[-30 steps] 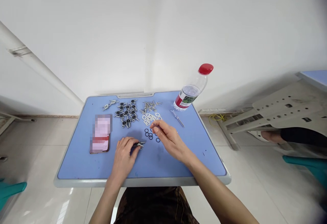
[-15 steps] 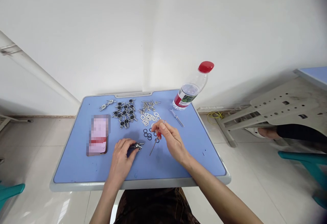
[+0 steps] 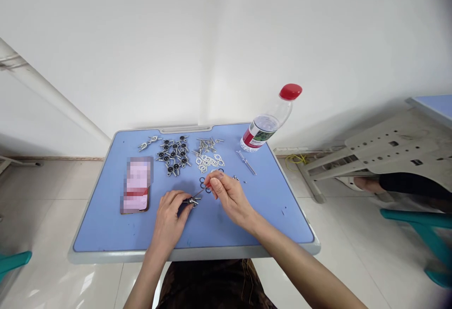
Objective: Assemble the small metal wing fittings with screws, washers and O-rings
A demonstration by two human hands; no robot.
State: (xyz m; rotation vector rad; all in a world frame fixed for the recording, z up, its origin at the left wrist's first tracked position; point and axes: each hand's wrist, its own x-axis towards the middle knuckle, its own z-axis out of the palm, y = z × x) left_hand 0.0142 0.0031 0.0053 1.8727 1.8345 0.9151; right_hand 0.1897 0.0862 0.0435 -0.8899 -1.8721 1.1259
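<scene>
My left hand pinches a small metal fitting with a black part against the blue tabletop. In my right hand is a screwdriver with a red handle, closed in the fingers. Its thin shaft slants down to the left, and the tip meets the fitting or lies just above it; I cannot tell which. Black rubber rings lie under and beside my right hand, partly hidden by it. Beyond them are white flat two-hole gaskets.
Fittings with black discs cluster at the back left, near two loose metal pieces. Metal parts lie behind the gaskets. A phone is at left. A bottle and another screwdriver stand and lie at right.
My right hand has moved slightly left, tilting the screwdriver so its tip has swung from the bare tabletop to the fitting. My left hand keeps its hold. Small parts at right are now uncovered.
</scene>
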